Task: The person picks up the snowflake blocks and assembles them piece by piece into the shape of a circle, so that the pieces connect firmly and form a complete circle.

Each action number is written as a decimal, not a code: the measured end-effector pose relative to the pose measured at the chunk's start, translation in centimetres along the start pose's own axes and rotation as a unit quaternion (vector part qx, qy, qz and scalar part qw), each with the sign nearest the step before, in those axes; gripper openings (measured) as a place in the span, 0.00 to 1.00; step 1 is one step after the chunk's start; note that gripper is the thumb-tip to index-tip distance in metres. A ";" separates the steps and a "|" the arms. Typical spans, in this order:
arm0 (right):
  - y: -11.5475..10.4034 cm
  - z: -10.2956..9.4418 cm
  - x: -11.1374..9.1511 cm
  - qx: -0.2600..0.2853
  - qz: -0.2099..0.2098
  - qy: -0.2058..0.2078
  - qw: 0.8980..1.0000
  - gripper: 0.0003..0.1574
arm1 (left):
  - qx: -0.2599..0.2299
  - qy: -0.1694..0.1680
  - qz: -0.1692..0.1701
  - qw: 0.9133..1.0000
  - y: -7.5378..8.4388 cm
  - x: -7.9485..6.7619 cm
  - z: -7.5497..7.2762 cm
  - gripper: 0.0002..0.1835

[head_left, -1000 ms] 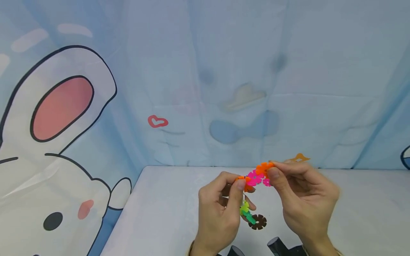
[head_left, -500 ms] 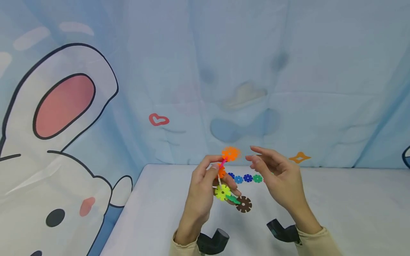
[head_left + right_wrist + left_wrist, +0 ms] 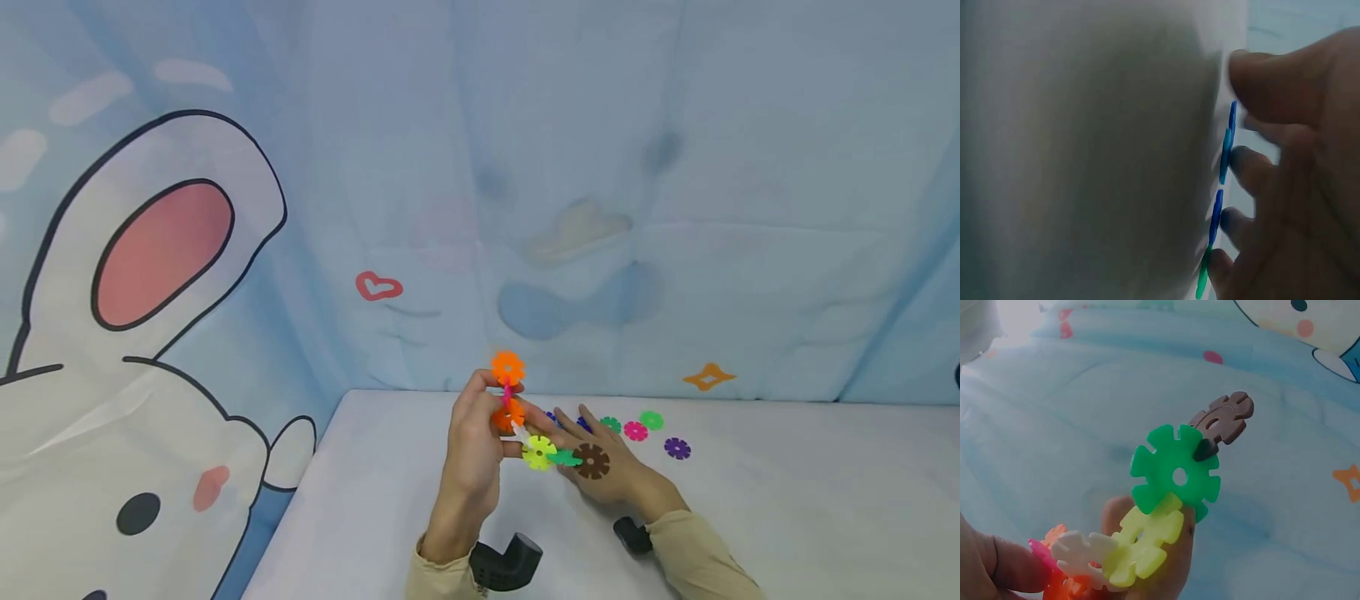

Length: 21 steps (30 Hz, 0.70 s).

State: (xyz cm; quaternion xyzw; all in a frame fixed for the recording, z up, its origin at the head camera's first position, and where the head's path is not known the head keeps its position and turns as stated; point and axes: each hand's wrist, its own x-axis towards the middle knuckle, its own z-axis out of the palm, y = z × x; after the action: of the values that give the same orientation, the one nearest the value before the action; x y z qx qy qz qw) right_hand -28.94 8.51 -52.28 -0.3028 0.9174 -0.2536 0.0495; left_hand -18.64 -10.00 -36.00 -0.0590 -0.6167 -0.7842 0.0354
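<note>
My left hand [image 3: 472,462] pinches a chain of notched snowflake discs above the table. Linked in it are an orange disc [image 3: 507,367], a pink one [image 3: 1041,553], a second orange one [image 3: 509,415], a white one [image 3: 1082,553], a yellow one [image 3: 1147,544], a green one [image 3: 1172,465] and, at the end, a brown one [image 3: 592,461]. Partly behind the chain, my right hand [image 3: 622,475] reaches low over the table with fingers extended. Its fingertips are beside or touching a row of flat discs: dark blue [image 3: 1216,215], light blue [image 3: 1225,156] and green [image 3: 1203,273].
Loose pink [image 3: 636,431], light green [image 3: 652,420] and purple [image 3: 677,448] discs lie right of my right hand on the white table [image 3: 375,517]. A printed blue curtain [image 3: 450,167] hangs along the table's back edge.
My right hand has let go of the chain's orange end and moved down to the row of discs. The left hand still pinches the chain, now further left.
</note>
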 end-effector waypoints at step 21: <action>-1.5 -0.6 0.4 -0.020 -0.008 0.066 0.998 0.12 | -0.001 -0.092 -0.035 0.995 -0.5 0.5 -0.1 0.19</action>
State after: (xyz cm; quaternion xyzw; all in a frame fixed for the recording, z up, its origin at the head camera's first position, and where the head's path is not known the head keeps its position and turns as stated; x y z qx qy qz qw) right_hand -28.60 7.50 -51.03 -0.2939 0.9209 -0.2552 -0.0194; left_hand -19.23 -10.00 -36.42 -0.1096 -0.6182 -0.7768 -0.0487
